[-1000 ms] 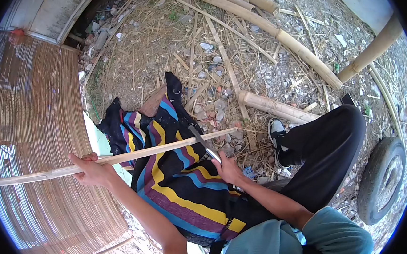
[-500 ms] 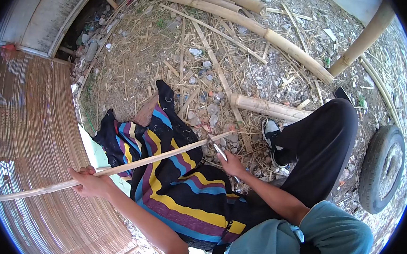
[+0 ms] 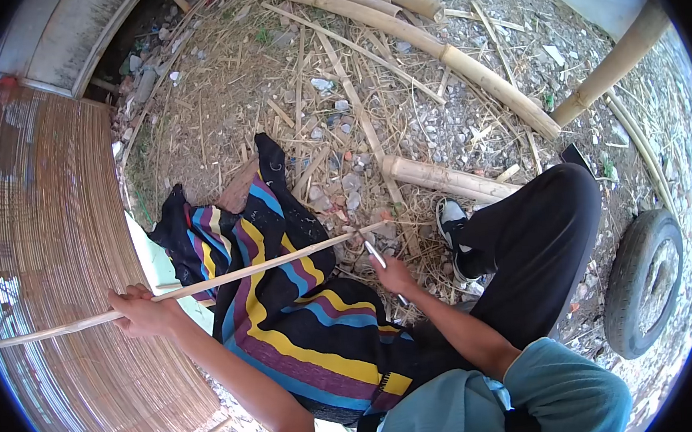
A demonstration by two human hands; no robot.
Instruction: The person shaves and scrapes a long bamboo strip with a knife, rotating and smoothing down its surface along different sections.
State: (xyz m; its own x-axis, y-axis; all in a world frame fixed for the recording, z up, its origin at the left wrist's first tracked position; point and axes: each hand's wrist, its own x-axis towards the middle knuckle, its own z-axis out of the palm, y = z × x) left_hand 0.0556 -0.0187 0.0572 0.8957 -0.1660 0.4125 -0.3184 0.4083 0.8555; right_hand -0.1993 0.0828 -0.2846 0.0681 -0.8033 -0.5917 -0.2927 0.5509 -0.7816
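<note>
A long, pale bamboo strip lies across my lap. My left hand is closed around it towards its left end. My right hand grips a knife, whose metal blade points up at the strip near its right end. Whether the blade touches the strip, I cannot tell. Under the strip, a black cloth with yellow, blue and purple stripes covers my lap and hangs over the front.
A slatted bamboo screen stands at my left. Thick bamboo poles and loose strips lie on the stony, straw-strewn ground ahead. A cut bamboo piece is near my shoe. At right stands a tyre.
The bamboo strip looks narrower, as if turned slightly, and its right end has dropped a little left. Both hands keep their hold. The whole view has shifted slightly.
</note>
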